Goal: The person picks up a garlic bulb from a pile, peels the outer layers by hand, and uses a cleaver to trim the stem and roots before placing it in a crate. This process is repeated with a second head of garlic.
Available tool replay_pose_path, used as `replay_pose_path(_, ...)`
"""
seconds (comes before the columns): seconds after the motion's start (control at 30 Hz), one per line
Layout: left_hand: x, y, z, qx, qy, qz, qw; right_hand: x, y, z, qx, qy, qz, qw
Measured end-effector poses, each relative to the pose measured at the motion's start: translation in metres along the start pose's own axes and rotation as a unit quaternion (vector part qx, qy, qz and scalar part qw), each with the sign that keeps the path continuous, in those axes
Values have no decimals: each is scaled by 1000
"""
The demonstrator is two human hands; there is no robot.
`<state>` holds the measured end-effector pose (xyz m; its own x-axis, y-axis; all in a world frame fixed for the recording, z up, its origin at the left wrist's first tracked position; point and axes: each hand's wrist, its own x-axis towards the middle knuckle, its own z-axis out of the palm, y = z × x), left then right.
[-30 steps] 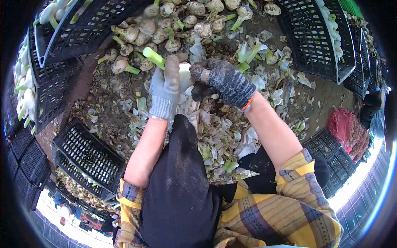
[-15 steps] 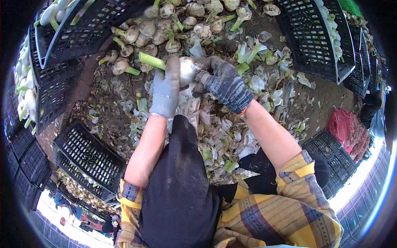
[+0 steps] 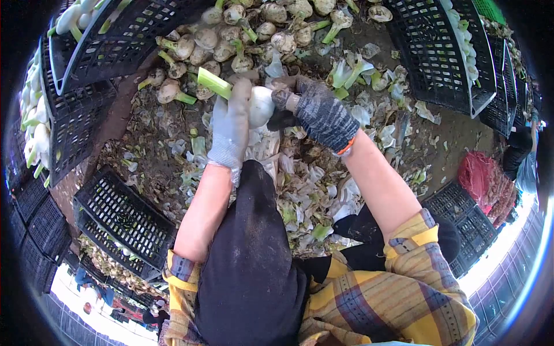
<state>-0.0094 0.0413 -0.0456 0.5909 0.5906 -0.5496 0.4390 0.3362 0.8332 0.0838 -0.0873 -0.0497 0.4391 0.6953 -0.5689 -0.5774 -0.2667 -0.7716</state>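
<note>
A white garlic bulb with a short, thick green stalk is held up above my knee. My left hand, in a pale grey glove, is closed round its neck, with the stalk sticking out to the left. My right hand, in a dark striped knit glove with soiled fingertips, has its fingers closed against the bulb's right side. Whether those fingers also pinch a bit of skin or something small cannot be made out. Beyond my hands lie several soil-covered garlic bulbs with cut stalks.
Black plastic crates stand at the left, some with white bulbs. Another black crate stands at the right. Peeled skins litter the ground round my legs. A red mesh sack lies far right. Other people appear at lower left.
The bulb has turned slightly and shows a smoother, whiter side, its stalk a little further right. My right hand has rotated and shifted slightly right.
</note>
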Motion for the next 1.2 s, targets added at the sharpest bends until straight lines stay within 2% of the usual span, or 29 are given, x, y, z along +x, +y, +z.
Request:
replay_pose_path(0.07, -2, 1, 4, -4, 28, -38, 999, -4, -6, 1, -11, 4, 20, 1000)
replay_pose_path(0.17, -1, 0, 5, -51, 47, -166, 984, 1, 7, 1, -195, 55, -82, 976)
replay_pose_path(0.23, 1, -2, 2, -140, 38, -173, 974, 7, 13, 5, -51, 105, -91, 989)
replay_pose_path(0.27, 3, -3, 1, -184, 33, -174, 967, 3, 12, 4, 111, 124, -59, 984)
replay_pose_path(0.3, 4, -4, 0, -229, 29, -175, 957, -2, 1, 9, 272, 153, -37, 949)
replay_pose_path(0.4, 6, -7, -5, -330, 41, -163, 929, 1, 12, -13, 264, 169, 7, 949)
replay_pose_path(0.43, 6, -9, -7, -352, 30, -154, 923, -1, 13, -18, 159, 149, 15, 976)
replay_pose_path(0.47, 7, -13, -8, -373, 19, -145, 916, 1, 19, -24, -11, 130, 40, 991)
replay_pose_path(0.5, 8, -14, -8, -394, 9, -136, 909, 3, 18, -24, -181, 107, 63, 976)
replay_pose_path(0.53, 9, -15, -9, -414, -2, -126, 901, 5, 16, -23, -345, 80, 84, 931)
replay_pose_path(0.57, 9, -15, -9, -416, -2, -130, 900, 0, 14, -25, -432, 16, -14, 902)
replay_pose_path(0.6, 8, -11, -9, -418, -2, -134, 899, -4, 8, -15, -227, 9, 34, 973)
replay_pose_path(0.63, 7, -9, -8, -419, -3, -138, 897, -7, 5, -4, -11, 1, 80, 997)
replay_pose_path(0.67, 6, -9, -9, -393, -24, -132, 910, -9, 1, 6, 206, -6, 122, 971)
replay_pose_path(0.7, 5, -8, -9, -367, -46, -125, 921, -13, -10, 14, 259, -30, 112, 959)
replay_pose_path(0.73, 5, -6, -9, -340, -68, -118, 931, -9, -7, 16, 198, -7, 83, 977)
replay_pose_path(0.8, 1, -7, 2, -244, -13, -117, 962, -1, 4, 16, 72, 40, 25, 996)
replay_pose_path(0.87, 1, -9, 1, -148, 9, -142, 979, -3, 7, 11, 111, 18, 26, 993)
replay_pose_path(0.9, 3, -11, 2, -202, -13, -143, 969, -8, -1, 14, 116, 17, 39, 992)
replay_pose_path(1.03, 4, -12, 6, -201, 28, -86, 975, -8, -3, 10, 207, 33, 71, 975)
replay_pose_path(1.13, 2, -9, 5, -170, 32, -68, 983, 0, 0, 17, -73, 64, 44, 994)
replay_pose_path(1.2, 0, -2, 1, -135, 17, -65, 989, 1, -2, 16, -53, 66, 39, 996)
